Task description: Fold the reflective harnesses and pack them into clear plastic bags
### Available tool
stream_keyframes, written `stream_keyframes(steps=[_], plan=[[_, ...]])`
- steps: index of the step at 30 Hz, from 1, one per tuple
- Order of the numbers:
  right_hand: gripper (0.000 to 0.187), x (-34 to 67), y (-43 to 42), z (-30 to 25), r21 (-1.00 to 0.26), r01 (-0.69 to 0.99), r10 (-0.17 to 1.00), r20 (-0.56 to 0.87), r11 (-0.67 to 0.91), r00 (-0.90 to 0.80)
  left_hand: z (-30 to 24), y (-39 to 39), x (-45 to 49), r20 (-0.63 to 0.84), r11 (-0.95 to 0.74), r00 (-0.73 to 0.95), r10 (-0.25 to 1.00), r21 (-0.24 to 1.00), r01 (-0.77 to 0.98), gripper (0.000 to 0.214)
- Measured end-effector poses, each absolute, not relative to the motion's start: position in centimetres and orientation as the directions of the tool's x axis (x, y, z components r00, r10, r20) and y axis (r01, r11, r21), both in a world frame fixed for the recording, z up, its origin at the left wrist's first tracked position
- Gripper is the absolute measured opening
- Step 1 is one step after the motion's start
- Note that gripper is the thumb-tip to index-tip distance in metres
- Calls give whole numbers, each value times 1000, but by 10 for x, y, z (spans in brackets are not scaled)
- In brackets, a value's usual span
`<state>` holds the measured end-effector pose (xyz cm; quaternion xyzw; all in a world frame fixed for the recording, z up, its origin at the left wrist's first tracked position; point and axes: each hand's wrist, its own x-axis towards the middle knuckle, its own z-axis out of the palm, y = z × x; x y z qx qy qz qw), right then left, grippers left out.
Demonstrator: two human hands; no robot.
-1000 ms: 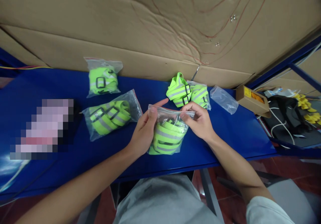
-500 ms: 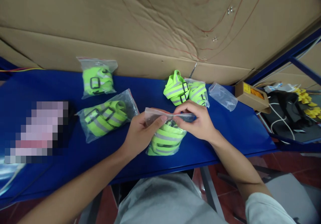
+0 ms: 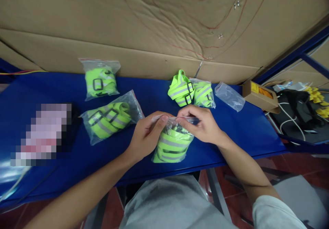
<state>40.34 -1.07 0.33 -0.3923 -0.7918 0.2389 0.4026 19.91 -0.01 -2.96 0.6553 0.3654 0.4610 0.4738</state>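
A clear zip bag (image 3: 172,147) with a folded neon-green reflective strap inside hangs from both hands near the table's front edge. My left hand (image 3: 147,133) pinches the left part of its top edge between thumb and fingers. My right hand (image 3: 202,123) grips the same edge a little to the right, thumb and forefinger pressed together. Just beyond lie a loose folded reflective strap (image 3: 180,90) with black buckles and another bagged strap (image 3: 204,93). To the left rest two more bagged straps, one nearer (image 3: 110,119) and one farther (image 3: 100,80).
On the blue table (image 3: 231,136), an empty clear bag (image 3: 229,96) lies at the right beside a small cardboard box (image 3: 260,93). A dark object with a blurred-out face (image 3: 43,129) stands at the left. Brown cardboard (image 3: 144,47) backs the table. A black bag (image 3: 295,109) sits far right.
My left hand has moved slightly right along the bag's top edge, closer to my right hand. The bag's opening edge is turned more upright, and its strap shows slightly lower.
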Motion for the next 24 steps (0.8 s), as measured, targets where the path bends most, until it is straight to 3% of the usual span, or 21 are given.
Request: stream_keyframes(steps=[4,10,14,16,18,20,24], plan=[[12,407,-12,2,-750,424,847,346,508,-404,-35,5,195,177,-208,372,911,977,46,41],[19,413,-6,-16,-821,358,875,311,444,-371,-46,13,188,30,-46,476,879,999,22,59],[25,414,3,-27,-885,292,910,270,363,-314,-51,15,191,-7,21,482,876,1000,-23,59],[28,426,6,-20,-896,291,922,251,336,-294,-56,17,191,19,34,518,855,995,-92,69],[31,451,5,-5,-895,336,927,182,294,-327,-60,19,191,75,-21,505,860,993,-112,78],[33,490,1,11,-865,437,938,99,246,-331,-61,20,193,144,-149,430,891,989,-21,72],[33,582,-2,17,-700,695,974,228,164,-1,-50,22,219,308,-462,421,853,820,336,64]])
